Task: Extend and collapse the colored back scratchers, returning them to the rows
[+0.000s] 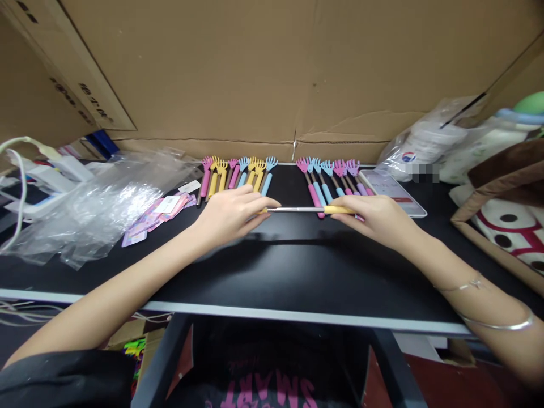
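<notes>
Both my hands grip a telescopic back scratcher with a thin metal rod, held level above the black desk. My left hand is closed over one yellow end, which it mostly hides. My right hand pinches the yellow handle at the other end. Behind my left hand lies a row of back scratchers with pink, yellow and blue hand-shaped heads. A second group of back scratchers in pink, blue and purple lies behind the rod and my right hand.
Clear plastic bags and pink printed cards lie on the left, near a white cabled device. To the right are a phone, a bagged cup and a brown-trimmed bag. A cardboard wall stands behind the desk.
</notes>
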Demonstrator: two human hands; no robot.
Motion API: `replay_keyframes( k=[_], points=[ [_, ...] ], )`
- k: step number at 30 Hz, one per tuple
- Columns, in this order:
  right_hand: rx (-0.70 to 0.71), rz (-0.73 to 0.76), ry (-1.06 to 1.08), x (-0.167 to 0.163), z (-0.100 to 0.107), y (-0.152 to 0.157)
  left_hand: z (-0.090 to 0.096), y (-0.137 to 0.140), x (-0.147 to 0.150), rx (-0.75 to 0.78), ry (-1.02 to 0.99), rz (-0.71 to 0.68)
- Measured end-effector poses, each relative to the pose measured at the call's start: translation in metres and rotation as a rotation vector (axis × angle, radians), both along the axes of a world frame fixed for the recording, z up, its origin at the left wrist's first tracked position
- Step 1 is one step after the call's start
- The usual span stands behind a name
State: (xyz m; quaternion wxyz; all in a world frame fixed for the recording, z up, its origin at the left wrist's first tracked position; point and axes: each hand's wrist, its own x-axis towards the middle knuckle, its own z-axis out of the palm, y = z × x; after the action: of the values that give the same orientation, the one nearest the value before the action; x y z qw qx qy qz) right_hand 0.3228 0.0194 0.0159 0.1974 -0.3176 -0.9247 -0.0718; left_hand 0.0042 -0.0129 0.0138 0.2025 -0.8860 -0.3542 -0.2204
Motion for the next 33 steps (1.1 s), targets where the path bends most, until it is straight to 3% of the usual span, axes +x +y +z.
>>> replay_keyframes(
  k=[4, 9, 11, 16, 21, 29, 33],
  points=[
    [0.005, 0.013, 0.064, 0.005, 0.002, 0.0, 0.007, 0.001, -0.011, -0.003, -0.013, 0.133],
    [-0.094, 0.008, 0.206, 0.007, 0.004, -0.002, 0.009, 0.001, -0.018, -0.174, -0.107, 0.243],
    [-0.202, -0.016, 0.309, 0.007, 0.005, -0.003, 0.01, 0.002, -0.019, -0.284, -0.216, 0.233],
    [-0.669, -0.037, 0.608, 0.007, 0.015, -0.007, 0.015, 0.006, -0.02, -0.585, -0.488, 0.106],
    [-0.688, 0.022, 0.851, 0.004, 0.024, -0.01, 0.017, 0.01, -0.017, -0.771, -0.703, 0.144],
    [-0.781, -0.141, 0.73, 0.004, 0.026, -0.006, 0.012, 0.014, -0.014, -0.833, -0.849, 0.074],
    [-0.782, -0.147, 0.706, -0.005, 0.027, -0.011, 0.011, 0.009, -0.008, -0.83, -0.803, 0.05]
  ],
)
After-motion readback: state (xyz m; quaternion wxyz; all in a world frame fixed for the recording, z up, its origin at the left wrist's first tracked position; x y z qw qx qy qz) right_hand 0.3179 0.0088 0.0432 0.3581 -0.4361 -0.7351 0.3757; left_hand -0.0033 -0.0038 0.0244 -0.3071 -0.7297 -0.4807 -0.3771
